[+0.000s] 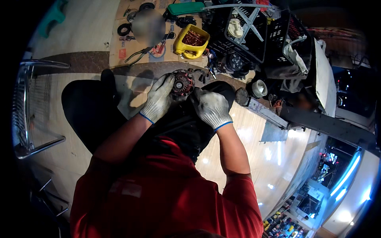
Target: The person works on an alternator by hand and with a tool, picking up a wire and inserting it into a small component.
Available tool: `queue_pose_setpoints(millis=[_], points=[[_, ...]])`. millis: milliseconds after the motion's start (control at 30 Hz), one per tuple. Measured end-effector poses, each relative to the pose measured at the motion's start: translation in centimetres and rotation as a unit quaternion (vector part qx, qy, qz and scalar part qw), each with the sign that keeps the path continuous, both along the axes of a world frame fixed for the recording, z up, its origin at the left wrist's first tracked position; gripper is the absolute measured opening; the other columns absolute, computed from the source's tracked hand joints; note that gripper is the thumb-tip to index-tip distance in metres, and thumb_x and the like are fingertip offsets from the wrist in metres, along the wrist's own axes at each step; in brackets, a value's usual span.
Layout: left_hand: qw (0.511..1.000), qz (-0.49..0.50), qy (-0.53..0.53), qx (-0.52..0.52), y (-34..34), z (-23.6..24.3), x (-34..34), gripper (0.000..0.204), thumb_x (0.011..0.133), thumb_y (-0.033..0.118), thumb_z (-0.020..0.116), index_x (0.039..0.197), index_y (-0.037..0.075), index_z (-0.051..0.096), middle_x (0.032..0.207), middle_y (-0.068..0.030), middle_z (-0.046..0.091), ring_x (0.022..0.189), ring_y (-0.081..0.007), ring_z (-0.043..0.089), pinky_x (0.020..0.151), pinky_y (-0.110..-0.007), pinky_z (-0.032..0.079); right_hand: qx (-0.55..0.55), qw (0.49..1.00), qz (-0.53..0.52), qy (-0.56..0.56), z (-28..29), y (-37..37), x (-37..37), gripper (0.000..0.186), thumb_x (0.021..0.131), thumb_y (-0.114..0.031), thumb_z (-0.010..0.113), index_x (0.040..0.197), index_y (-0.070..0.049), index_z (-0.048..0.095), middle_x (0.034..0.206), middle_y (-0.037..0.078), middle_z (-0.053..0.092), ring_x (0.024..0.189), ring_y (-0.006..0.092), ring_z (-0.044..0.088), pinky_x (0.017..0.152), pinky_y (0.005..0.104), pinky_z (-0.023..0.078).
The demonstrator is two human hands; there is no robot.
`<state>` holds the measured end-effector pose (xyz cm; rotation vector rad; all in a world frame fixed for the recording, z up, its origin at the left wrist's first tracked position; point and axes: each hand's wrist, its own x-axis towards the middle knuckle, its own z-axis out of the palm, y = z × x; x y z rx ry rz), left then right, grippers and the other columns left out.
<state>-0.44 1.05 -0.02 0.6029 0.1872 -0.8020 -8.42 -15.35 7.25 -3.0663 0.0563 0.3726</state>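
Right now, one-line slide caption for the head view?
Gloved left hand and right hand grip a copper-wound motor core near a yellow scrap tub.

Knit cloth gloves on left hand (158,99), right hand (211,108); motor stator (182,84) copper-wound metal; yellow tub (191,41) glossy plastic.

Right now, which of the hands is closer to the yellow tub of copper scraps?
Right. The right hand sits below the yellow tub, slightly to its right; the left hand is lower-left and farther.
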Motion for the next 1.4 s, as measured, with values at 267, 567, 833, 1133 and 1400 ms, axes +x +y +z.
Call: queue_pose_setpoints(millis=[267,567,833,1133,1400], points=[[0.991,-0.056,0.077,-0.091,1.0,-0.5,-0.2,0.038,0.102,0.026,0.051,0.133,0.004,0.051,0.118,-0.0099,0.065,0.098,-0.0215,0.067,0.076,-0.034,0.059,0.012,1.0,-0.007,-0.028,0.1,0.0,0.2,0.026,0.09,-0.034,0.057,0.1,-0.011,0.065,0.07,0.013,0.067,0.063,0.0317,0.067,0.053,0.0439,0.053],[0.999,-0.003,0.0,0.039,0.2,0.4,0.1,0.034,0.102,0.026,0.052,0.126,0.002,0.056,0.11,-0.0086,0.066,0.093,-0.0165,0.066,0.075,-0.033,0.059,0.001,1.0,-0.011,-0.013,2.0,0.9,-0.5,0.024,0.09,-0.032,0.057,0.097,-0.011,0.066,0.072,0.012,0.068,0.062,0.0309,0.067,0.053,0.0426,0.053],[0.976,-0.065,-0.169,0.124,0.7,-0.5,0.8,0.024,0.103,0.015,0.049,0.12,0.0,0.057,0.11,-0.0074,0.064,0.1,-0.0143,0.064,0.088,-0.031,0.055,-0.095,0.986,-0.014,-0.137,4.2,-1.9,1.3,0.02,0.089,-0.03,0.059,0.093,-0.012,0.066,0.066,0.011,0.065,0.057,0.0287,0.065,0.049,0.0412,0.052],[0.966,-0.102,0.085,-0.221,1.6,0.1,1.3,0.037,0.105,0.029,0.042,0.129,0.004,0.054,0.121,-0.013,0.064,0.104,-0.0232,0.067,0.087,-0.038,0.059,-0.038,0.992,0.025,-0.119,0.2,-7.4,-0.9,0.028,0.09,-0.037,0.061,0.109,-0.016,0.066,0.074,0.012,0.066,0.068,0.0308,0.066,0.062,0.0425,0.054],[0.985,-0.069,0.123,-0.096,1.1,-0.4,1.3,0.036,0.102,0.037,0.047,0.13,0.016,0.055,0.119,-0.0055,0.065,0.101,-0.0213,0.066,0.072,-0.038,0.058,-0.019,0.988,-0.01,-0.154,2.4,-1.9,0.8,0.089,0.078,-0.052,0.071,0.15,-0.015,0.034,0.151,0.016,0.036,0.14,0.0395,0.031,0.115,0.057,0.017]])
